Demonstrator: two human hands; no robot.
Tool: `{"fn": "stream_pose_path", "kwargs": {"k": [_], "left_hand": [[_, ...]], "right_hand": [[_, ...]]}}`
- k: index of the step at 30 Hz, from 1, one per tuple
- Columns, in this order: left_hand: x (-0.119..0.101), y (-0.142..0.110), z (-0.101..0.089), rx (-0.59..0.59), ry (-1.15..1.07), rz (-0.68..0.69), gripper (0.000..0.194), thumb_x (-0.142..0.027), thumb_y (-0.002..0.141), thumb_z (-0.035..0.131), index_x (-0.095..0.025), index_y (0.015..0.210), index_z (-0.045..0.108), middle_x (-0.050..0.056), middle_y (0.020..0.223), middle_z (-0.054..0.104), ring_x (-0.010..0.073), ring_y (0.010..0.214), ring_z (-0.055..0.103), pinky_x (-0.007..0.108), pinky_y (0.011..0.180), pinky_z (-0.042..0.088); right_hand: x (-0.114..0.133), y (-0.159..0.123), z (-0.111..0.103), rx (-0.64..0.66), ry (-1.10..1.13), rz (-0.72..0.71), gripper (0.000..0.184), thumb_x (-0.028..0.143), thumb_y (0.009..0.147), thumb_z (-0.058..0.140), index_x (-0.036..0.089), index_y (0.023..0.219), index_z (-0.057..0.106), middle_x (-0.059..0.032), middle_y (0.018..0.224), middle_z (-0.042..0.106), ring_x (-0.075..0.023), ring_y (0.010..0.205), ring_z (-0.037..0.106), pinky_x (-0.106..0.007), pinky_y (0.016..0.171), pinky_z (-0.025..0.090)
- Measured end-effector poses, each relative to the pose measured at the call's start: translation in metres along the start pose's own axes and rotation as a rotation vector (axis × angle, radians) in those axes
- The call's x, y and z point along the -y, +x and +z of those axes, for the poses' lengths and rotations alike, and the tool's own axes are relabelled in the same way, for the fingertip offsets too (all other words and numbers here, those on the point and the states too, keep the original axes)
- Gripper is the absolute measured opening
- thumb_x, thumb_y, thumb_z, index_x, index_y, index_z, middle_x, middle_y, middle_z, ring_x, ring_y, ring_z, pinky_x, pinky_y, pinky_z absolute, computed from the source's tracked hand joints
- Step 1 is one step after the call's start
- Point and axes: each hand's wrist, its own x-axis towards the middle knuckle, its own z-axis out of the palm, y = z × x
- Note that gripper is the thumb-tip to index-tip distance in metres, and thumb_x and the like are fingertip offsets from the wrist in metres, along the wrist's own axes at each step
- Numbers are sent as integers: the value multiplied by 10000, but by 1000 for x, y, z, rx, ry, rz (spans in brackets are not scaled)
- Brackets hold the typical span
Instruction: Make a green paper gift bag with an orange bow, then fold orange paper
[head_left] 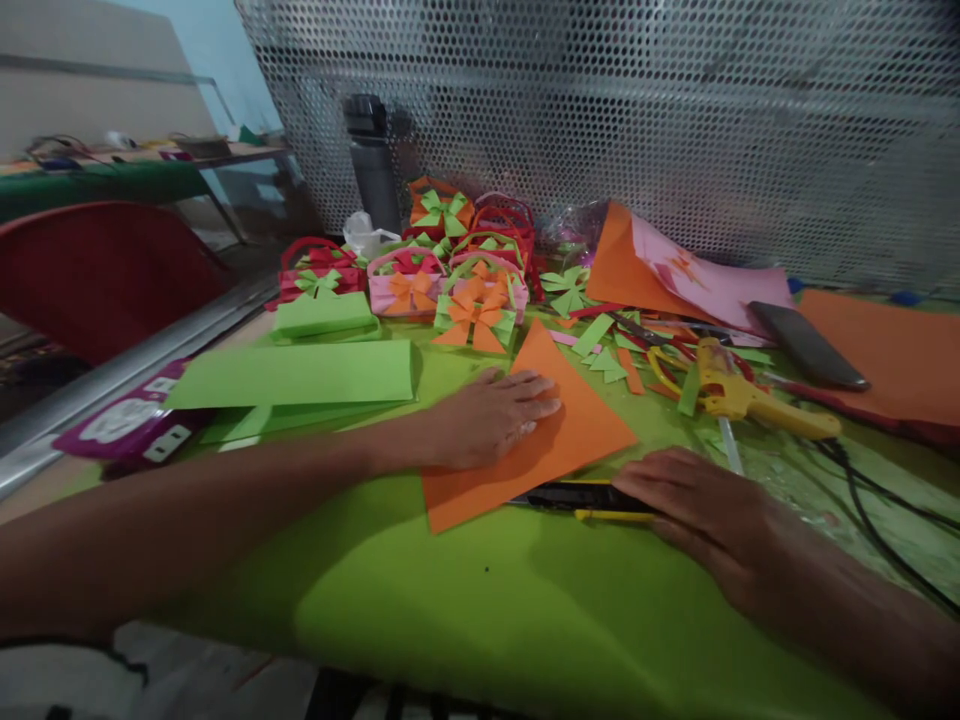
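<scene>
My left hand (495,415) spread flat on the orange paper (574,420), best pressed firmly against slipping, while my right hand (697,510) gripped what seemed a cutter (566,496).

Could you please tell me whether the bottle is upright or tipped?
Upright: the bottle stands with its black lid at the top.

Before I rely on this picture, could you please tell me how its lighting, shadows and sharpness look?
Head view: dim, uneven light; a broad, soft-edged shadow below the left forearm on the green tabletop; the orange sheet and right hand readable but slightly soft; holes in the metal screen blurring toward the right.
</scene>
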Motion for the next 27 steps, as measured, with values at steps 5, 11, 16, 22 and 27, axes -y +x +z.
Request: {"fn": "stream_pose_path", "kwargs": {"k": [5, 11, 16, 22, 27], "left_hand": [[3, 0, 5, -43, 8, 19, 434, -269, 981, 216, -193, 1390, 339, 55, 1503, 279, 189, 1380, 194, 425, 1057, 193], [1, 0, 3, -21, 37, 23, 441, -258, 973, 234, -158, 1389, 339, 78, 1499, 284, 216, 1375, 199, 447, 1041, 216], [2, 1, 3, -44, 72, 52, 446, -234, 958, 234, -133, 1375, 355, 110, 1478, 320, 252, 1355, 240, 458, 1003, 262], [3, 1, 7, -83, 81, 66, 432, -238, 961, 233, -135, 1355, 376, 116, 1463, 347, 253, 1344, 265, 441, 994, 274], [4, 1, 8, -125, 74, 87, 421, -244, 965, 253, -147, 1355, 375, 110, 1451, 369, 242, 1341, 274, 414, 989, 277]], "right_hand": [[8, 5, 2, 17, -27, -14, 415, 72, 848, 426, 203, 1231, 520, -64, 1138, 653, -215, 1079, 577, -386, 934, 473], [20, 15, 1, 30, -57, -35, 358, 85, 871, 409, 187, 1188, 544, -79, 1099, 660, -209, 1032, 595, -342, 858, 504], [28, 22, 3, 8, -53, -62, 366, 51, 863, 400, 163, 1185, 534, -89, 1102, 657, -211, 1029, 586, -338, 847, 505], [34, 29, 7, -5, 7, -75, 368, 64, 862, 427, 173, 1198, 529, -77, 1102, 660, -223, 1036, 573, -366, 865, 497], [37, 29, 10, -16, 4, -82, 394, 37, 831, 424, 168, 1180, 553, -79, 1091, 664, -223, 1013, 582, -365, 861, 503]]}}
